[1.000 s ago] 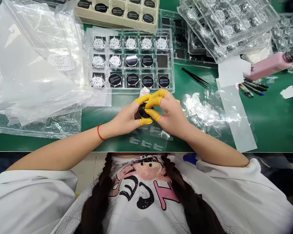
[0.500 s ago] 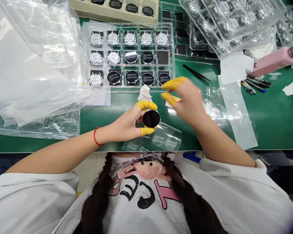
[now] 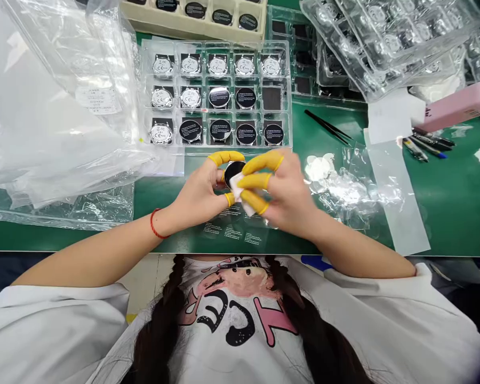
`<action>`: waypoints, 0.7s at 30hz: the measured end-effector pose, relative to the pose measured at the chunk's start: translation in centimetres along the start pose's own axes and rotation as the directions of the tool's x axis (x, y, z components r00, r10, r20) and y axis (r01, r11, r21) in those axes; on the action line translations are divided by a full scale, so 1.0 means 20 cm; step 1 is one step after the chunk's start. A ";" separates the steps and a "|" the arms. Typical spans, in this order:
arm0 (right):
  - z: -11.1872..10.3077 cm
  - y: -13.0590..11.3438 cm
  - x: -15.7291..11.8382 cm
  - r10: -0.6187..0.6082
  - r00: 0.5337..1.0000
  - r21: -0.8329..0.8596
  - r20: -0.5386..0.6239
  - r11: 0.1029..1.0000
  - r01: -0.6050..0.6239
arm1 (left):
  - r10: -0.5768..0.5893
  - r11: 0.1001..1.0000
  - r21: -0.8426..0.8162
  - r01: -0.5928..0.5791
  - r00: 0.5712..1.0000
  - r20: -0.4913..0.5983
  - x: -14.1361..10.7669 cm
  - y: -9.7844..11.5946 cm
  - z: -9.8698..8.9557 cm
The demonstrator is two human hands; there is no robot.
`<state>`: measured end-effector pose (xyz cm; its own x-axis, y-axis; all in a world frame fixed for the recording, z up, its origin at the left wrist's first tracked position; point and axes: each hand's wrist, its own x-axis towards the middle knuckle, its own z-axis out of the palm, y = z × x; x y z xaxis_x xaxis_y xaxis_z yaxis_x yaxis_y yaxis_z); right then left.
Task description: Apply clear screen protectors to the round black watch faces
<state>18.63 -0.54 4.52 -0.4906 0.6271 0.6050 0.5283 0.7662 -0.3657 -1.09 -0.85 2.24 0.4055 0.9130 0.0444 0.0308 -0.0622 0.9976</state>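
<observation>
Your left hand (image 3: pixel 198 193) grips the watch (image 3: pixel 232 170) by its rim, between both hands; a white wipe (image 3: pixel 248 208), apparently touching its dark face, is pinched in your right hand (image 3: pixel 288 194); tweezers (image 3: pixel 323 123) lie beyond that hand.

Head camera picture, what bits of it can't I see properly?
Head view: part of the watch face, hidden by the white wipe and right hand.
Head view: the end of the pink bottle, cut off by the right edge.
Head view: print on the bag label, too small.
</observation>
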 end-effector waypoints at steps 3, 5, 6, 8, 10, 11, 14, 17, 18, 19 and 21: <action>0.10 -0.02 0.01 -0.143 0.987 -0.123 -0.069 0.983 0.134 | 0.027 0.998 0.056 -0.027 1.000 0.001 0.00 -0.03 0.00; 0.13 0.03 0.01 -0.112 0.988 -0.203 -0.103 0.975 0.089 | 0.029 0.999 0.025 -0.028 0.999 -0.031 0.00 -0.04 0.01; 0.13 0.06 0.01 -0.086 0.989 -0.219 -0.119 0.974 0.059 | 0.027 1.000 -0.002 -0.028 0.998 -0.050 0.00 -0.04 0.01; 0.12 0.08 0.00 -0.067 0.986 -0.210 -0.150 0.977 0.034 | 0.028 0.999 -0.036 -0.031 0.996 -0.080 0.00 -0.03 0.02; 0.11 0.07 -0.02 -0.101 0.980 -0.177 -0.169 0.982 0.071 | 0.028 0.999 -0.023 -0.030 0.996 -0.086 0.00 -0.02 0.01; 0.11 0.05 -0.03 -0.132 0.976 -0.165 -0.171 0.981 0.104 | 0.027 1.000 -0.004 -0.027 0.997 -0.076 0.00 -0.02 0.01; 0.13 -0.01 -0.05 -0.163 0.981 -0.192 -0.105 0.971 0.141 | 0.025 0.996 0.091 -0.020 0.999 -0.049 0.00 -0.03 -0.01; 0.16 0.00 -0.02 0.011 1.000 -0.257 0.008 0.966 -0.009 | 0.037 0.994 0.104 -0.028 0.996 -0.081 0.01 -0.04 0.00; 0.17 0.02 -0.01 0.089 0.996 -0.256 0.028 0.964 -0.079 | 0.026 0.997 0.074 -0.020 0.996 -0.084 0.01 -0.04 0.01; 0.17 0.04 0.00 0.156 0.987 -0.243 0.034 0.959 -0.144 | 0.006 0.999 0.036 -0.003 0.997 -0.078 0.01 -0.04 0.01; 0.17 0.10 0.02 0.258 0.966 -0.208 0.028 0.947 -0.247 | -0.027 0.999 -0.029 0.026 0.998 -0.062 0.01 -0.04 0.03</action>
<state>17.15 1.59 1.64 -0.3566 0.8073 0.4702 0.7651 0.5412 -0.3489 -0.55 -0.89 1.51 0.3467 0.9378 0.0203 0.0151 -0.0273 0.9995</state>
